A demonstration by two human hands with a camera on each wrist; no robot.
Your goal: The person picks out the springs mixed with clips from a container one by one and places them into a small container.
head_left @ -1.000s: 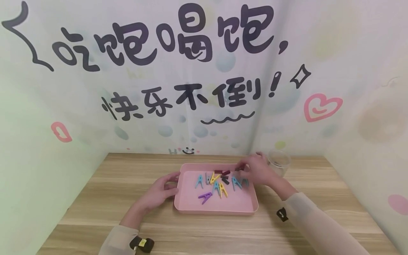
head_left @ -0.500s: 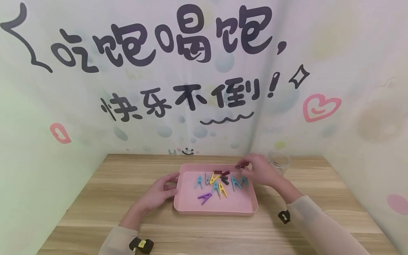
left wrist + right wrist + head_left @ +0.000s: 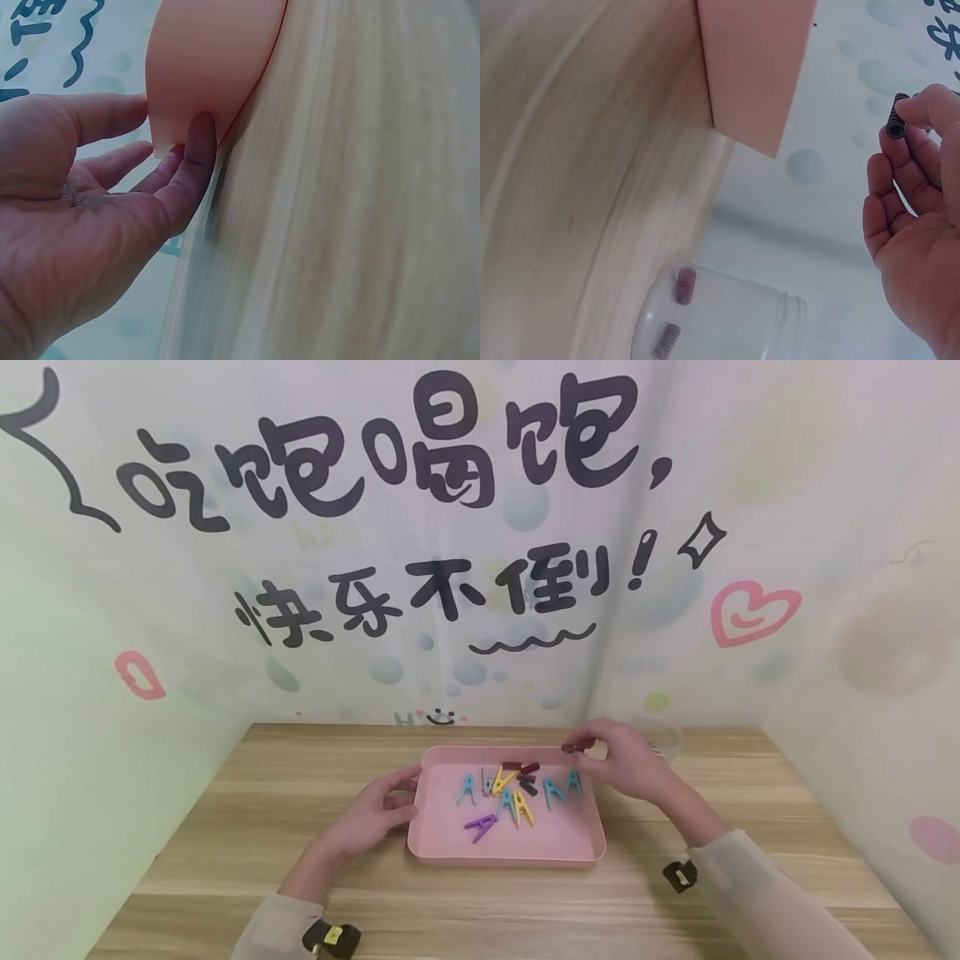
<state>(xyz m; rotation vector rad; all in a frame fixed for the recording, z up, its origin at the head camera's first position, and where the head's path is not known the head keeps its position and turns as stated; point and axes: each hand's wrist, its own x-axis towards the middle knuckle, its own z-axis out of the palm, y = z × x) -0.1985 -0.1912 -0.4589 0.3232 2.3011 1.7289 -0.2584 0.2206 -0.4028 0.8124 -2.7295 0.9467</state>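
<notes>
My right hand [image 3: 626, 764] is raised at the pink tray's far right corner, pinching a small dark ribbed cylinder [image 3: 896, 118] between thumb and fingertips; a hole shows in its end. Against the left wall of the pink tray [image 3: 555, 842] rests my left hand [image 3: 371, 810], its relaxed fingers touching the outside and holding nothing. In the tray lie blue clothespins [image 3: 467, 789], yellow clothespins [image 3: 523, 810], a purple clothespin [image 3: 481, 827], dark red cylinders [image 3: 512, 766] and black ribbed cylinders [image 3: 528, 786]. A clear jar [image 3: 735, 315] stands beyond my right hand, with a red and a dark cylinder inside.
The wooden table [image 3: 487, 910] spreads around the tray and meets a printed wall sheet [image 3: 360, 685] at the back. In the head view, the right hand partly hides the jar.
My right hand has lifted the dark cylinder out of the tray and shifted slightly right, towards the jar. The left hand stays at the tray's side.
</notes>
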